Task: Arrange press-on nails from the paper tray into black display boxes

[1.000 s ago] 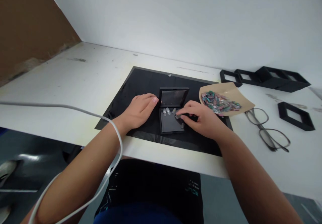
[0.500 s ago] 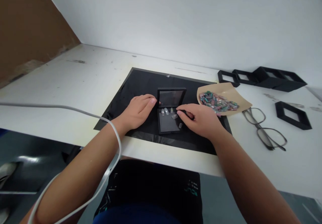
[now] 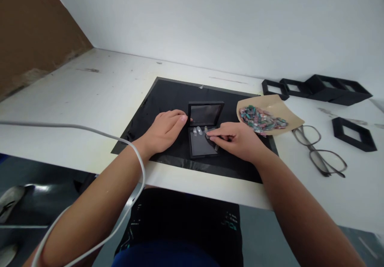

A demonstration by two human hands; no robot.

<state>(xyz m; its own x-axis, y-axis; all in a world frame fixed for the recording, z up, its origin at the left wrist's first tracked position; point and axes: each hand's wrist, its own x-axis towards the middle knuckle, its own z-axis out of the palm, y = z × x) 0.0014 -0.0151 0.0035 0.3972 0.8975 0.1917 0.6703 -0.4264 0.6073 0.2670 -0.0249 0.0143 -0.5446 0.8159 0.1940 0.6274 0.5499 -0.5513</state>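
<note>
A white cable loops across your left forearm; keep that arm low so it doesn't drag over the black mat. Your left hand lies flat and open on the mat, gripping nothing, with its fingertips against the left edge of the small black case. That is a sound brace: press lightly, since the case sits on a smooth mat and would likely slide under a sideways push.

The case stands open, its lid tilted up at the back. A few small clear pieces lie in a row along the top of its grey pad. Your right hand is over the right part of the pad, with its thumb and forefinger pinched together at a small piece there. The fingers cover it, so I can't tell whether you actually hold it or only press it down. To place it well, I'd set it beside the last of the row, not touching it, and lift your fingers straight up so nothing gets nudged out of line.

Just right of your hand, a brown paper holds a heap of coloured bits at the mat's edge. Further right lie glasses and several black frames on the white table, well apart from the case.
</note>
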